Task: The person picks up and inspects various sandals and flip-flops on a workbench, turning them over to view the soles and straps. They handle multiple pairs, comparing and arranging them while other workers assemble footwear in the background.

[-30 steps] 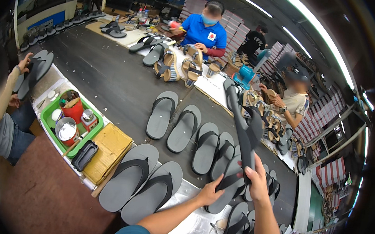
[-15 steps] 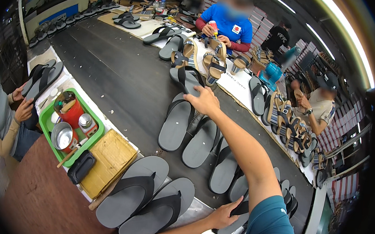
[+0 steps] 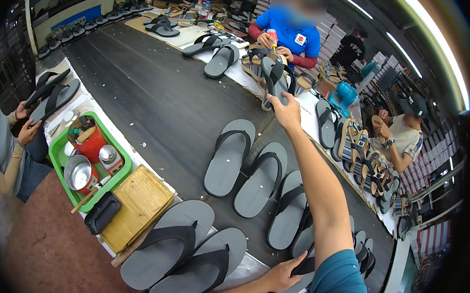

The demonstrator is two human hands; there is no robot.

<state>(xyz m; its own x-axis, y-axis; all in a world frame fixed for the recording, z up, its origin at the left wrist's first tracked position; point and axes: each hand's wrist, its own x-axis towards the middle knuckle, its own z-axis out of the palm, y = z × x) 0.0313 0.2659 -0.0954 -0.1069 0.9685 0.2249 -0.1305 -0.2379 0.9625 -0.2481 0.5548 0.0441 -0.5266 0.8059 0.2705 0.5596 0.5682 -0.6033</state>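
The right hand (image 3: 286, 111) pinches a raised gray flip-flop (image 3: 275, 76) by one end, before wedge sandals (image 3: 251, 68); a loose grip could drop it. The left hand (image 3: 282, 276) grasps another flip-flop's black strap (image 3: 305, 266). Blue shirt (image 3: 308, 47): red emblem; white paper (image 3: 307, 100): partly covered lettering.

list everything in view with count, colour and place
tray: 1, green, left
containers: 2, red, in tray
jar: 1, silver lid, in tray
brush: 1, brown handle, across tray rim
dish: 1, black, beside tray
block: 1, yellowish, beside dish
front flip-flops: 2, grey, near edge
other flip-flops: many, grey, belt and tables
belt: 1, dark, centre
sandals: many, tan, far side
co-workers: several, mixed clothing, left and far
bottle: 1, red, far side
machine: 1, teal, far side
right hand: 1, bare, centre, holding grey flip-flop
left hand: 1, bare, bottom, gripping flip-flop strap
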